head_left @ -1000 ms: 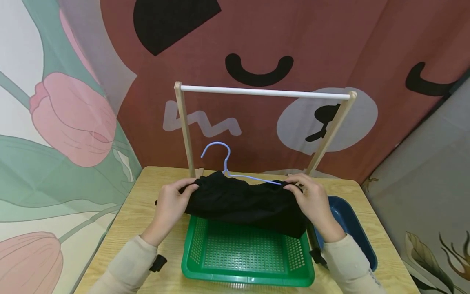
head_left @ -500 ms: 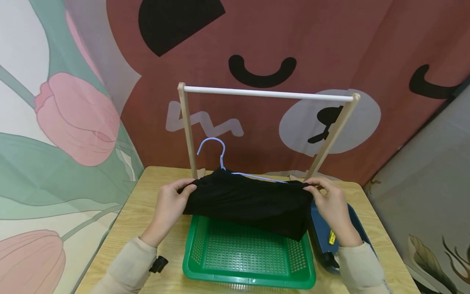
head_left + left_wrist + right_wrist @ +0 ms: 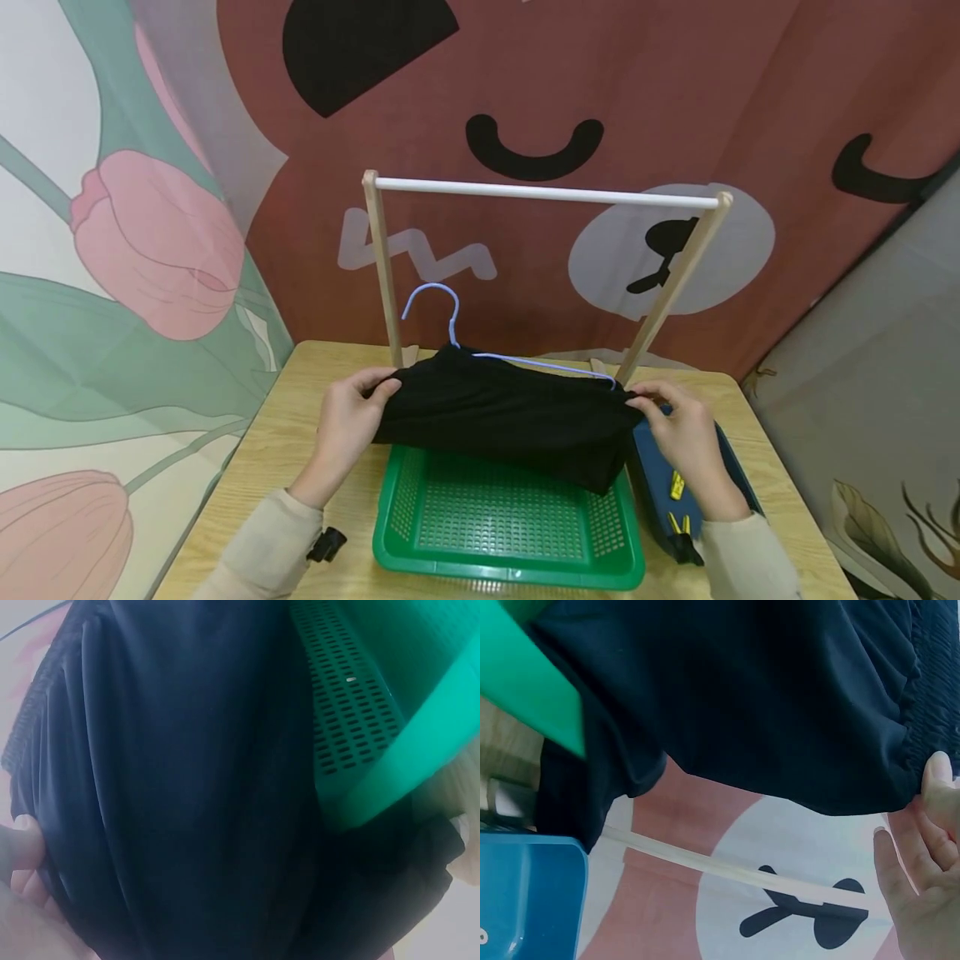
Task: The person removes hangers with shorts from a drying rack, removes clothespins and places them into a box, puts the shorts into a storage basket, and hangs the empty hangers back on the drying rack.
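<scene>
A black garment with a gathered elastic waist (image 3: 510, 417) is stretched between my two hands. Its folds drape toward the green basket. My left hand (image 3: 351, 421) pinches its upper left edge, and my right hand (image 3: 678, 429) pinches the upper right corner between thumb and fingers. A light blue hanger (image 3: 540, 363) runs along the waist opening, its hook sticking up at the left. The hanger's right end shows just beside my right fingers, while its left end is hidden by the cloth. In the right wrist view, the ruched waistband (image 3: 937, 682) meets my thumb.
Below the garment stands a green perforated basket (image 3: 510, 575). A blue tray (image 3: 652, 467) with yellow clips (image 3: 677, 485) lies to the right, partly behind my right arm. Behind rises a wooden rack with a white rod (image 3: 540, 192). A patterned curtain hangs beyond the table.
My right hand has moved right and slightly down, pulling the garment wider. The hanger's right end has come into sight. Yellow clips in the tray are uncovered. My left hand has barely moved.
</scene>
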`<state>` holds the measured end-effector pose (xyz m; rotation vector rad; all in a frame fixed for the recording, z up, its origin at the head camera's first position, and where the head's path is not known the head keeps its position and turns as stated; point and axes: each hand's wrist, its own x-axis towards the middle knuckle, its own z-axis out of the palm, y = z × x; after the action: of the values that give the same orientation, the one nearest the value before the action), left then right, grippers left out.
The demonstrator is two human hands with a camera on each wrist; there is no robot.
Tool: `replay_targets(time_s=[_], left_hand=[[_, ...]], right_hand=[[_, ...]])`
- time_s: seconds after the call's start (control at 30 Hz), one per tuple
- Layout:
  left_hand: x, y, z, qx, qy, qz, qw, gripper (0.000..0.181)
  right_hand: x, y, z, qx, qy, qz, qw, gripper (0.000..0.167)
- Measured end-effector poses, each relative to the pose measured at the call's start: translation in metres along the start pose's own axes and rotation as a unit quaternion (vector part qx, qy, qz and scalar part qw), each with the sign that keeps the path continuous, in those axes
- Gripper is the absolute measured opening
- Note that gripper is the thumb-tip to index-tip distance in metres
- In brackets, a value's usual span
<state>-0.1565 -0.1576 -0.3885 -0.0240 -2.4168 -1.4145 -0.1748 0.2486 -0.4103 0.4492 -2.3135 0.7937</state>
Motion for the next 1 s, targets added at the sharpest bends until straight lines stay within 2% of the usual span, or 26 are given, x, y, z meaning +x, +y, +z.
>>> replay_targets(time_s=[0.3, 0.53, 0.77, 1.0], left_hand=[[-0.003, 0.0, 0.006, -0.009, 0.006, 0.005, 0.9999, 0.016], [-0.007, 0.001, 0.009, -0.004, 0.005, 0.026, 0.9997, 0.015], [-0.008, -0.003, 0.015, -0.007, 0.015, 0.026, 0.9995, 0.016], [-0.013, -0.005, 0.024, -0.014, -0.001, 0.024, 0.9996, 0.018]], right_hand=[[-0.009, -0.004, 0.001, -0.009, -0.021, -0.012, 0.9997, 0.021], [-0.014, 0.003, -0.002, -0.039, -0.017, 0.004, 0.9991, 0.019], [-0.022, 0.001, 0.007, -0.028, -0.059, 0.001, 0.9979, 0.021], [-0.032, -0.015, 0.021, -0.011, -0.102, -0.01, 0.9947, 0.024]])
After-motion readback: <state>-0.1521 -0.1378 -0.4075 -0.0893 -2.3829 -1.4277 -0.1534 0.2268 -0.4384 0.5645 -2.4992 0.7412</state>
